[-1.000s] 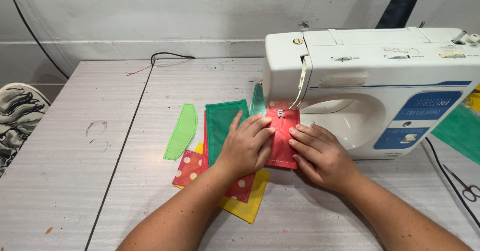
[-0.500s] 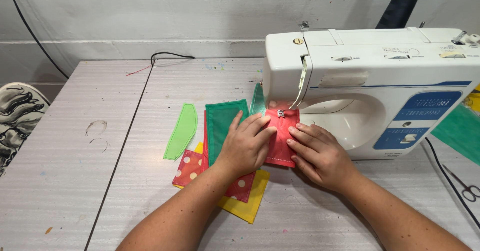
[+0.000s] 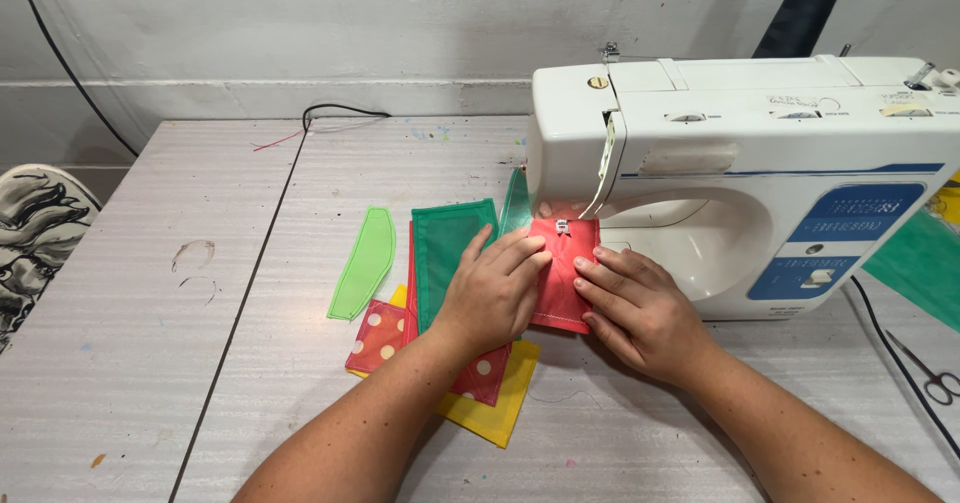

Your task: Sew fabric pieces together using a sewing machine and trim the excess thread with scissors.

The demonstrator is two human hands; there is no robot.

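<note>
A white sewing machine (image 3: 760,153) stands on the grey table (image 3: 230,363). A red fabric piece (image 3: 562,283) lies under its presser foot (image 3: 563,227). My left hand (image 3: 492,293) presses flat on the left side of the red piece, over a dark green piece (image 3: 445,248). On the red piece's right edge rests my right hand (image 3: 640,313), fingers spread. Beneath my left wrist lie a red polka-dot piece (image 3: 380,335) and a yellow piece (image 3: 495,408).
A light green curved fabric strip (image 3: 365,263) lies left of the pile. Small scissors (image 3: 925,373) and a black cable lie at the right edge, near green fabric (image 3: 915,263). A dark thread cone (image 3: 800,8) stands behind the machine. A patterned object (image 3: 30,233) sits at the far left.
</note>
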